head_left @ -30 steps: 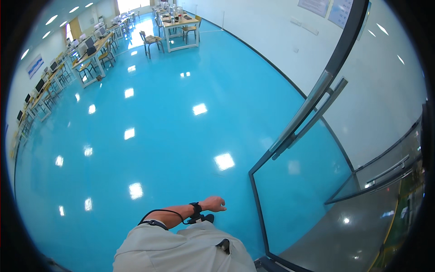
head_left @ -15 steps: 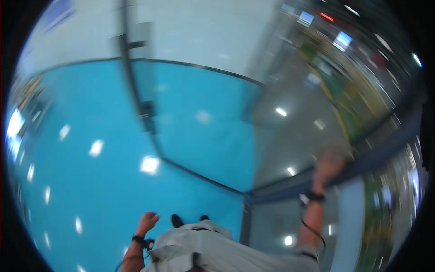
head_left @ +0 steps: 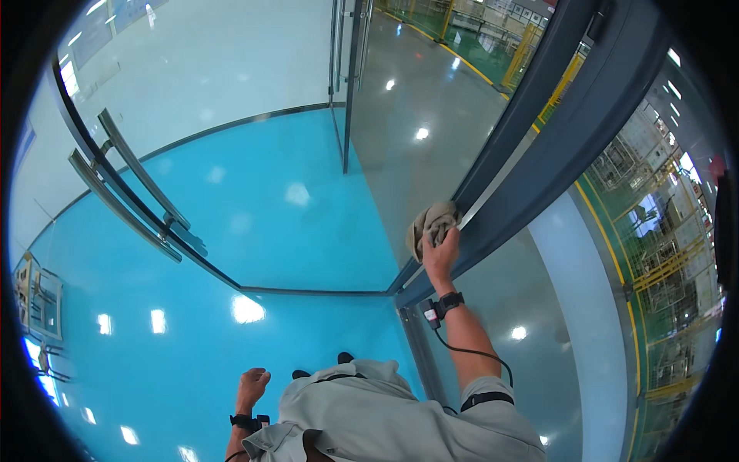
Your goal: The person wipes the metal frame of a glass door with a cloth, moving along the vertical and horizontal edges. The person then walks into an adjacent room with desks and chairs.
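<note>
Glossy blue floor (head_left: 231,254) fills the left and middle of the view, mirroring ceiling lights, with a glass door (head_left: 192,92) standing open at the upper left, its long paired handles (head_left: 127,192) running diagonally across it. Low at the left, the left hand (head_left: 252,383) hangs loose beside the body, fingers lightly curled, holding nothing and touching nothing. Further right, a fixed glass panel (head_left: 400,154) meets a dark grey metal frame (head_left: 539,146) that slants from the upper right down to the floor. The right hand (head_left: 440,250) is raised against that junction, fingers closed around a bunched beige cloth (head_left: 429,223), which is pressed where the glass meets the frame's inner edge. Beyond the frame, on the far right, lies a grey floor with yellow railings and green walkways.

To wipe this spot well, it seems best to spread the cloth flatter under the palm, so that more fabric bears on the surface than the present wad allows. Strokes following the line of the frame would likely catch dirt in the seam. Steady, moderate pressure should suffice; the free hand could brace against the frame for balance.
</note>
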A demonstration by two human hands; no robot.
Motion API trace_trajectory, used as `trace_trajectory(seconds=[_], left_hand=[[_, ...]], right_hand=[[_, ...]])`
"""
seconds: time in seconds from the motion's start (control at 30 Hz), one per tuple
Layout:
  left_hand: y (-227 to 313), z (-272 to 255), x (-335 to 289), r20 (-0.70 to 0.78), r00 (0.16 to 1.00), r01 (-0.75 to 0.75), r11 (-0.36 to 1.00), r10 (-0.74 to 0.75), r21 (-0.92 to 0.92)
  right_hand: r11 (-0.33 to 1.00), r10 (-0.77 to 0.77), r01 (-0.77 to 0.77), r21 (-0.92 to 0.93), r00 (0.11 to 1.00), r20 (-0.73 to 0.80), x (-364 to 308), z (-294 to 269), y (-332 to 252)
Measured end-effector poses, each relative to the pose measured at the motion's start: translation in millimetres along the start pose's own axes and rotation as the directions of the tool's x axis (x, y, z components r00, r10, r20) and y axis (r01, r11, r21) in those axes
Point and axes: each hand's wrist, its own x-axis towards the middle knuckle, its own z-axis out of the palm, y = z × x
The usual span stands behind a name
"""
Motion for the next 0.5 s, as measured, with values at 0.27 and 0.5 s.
trace_trajectory(seconds=[0.27,0.5], left_hand=[[3,38,-3,0.046,0.999,0.001,1.0,-0.002,0.019],[-26,56,13,0.08,0.992,-0.102,0.992,0.096,0.078]], right_hand=[[0.834,0.371,-0.434,0.34,0.898,0.236,-10,-18,34],[0.885,0.115,-0.066,0.461,0.99,-0.078,104,-117,-94]])
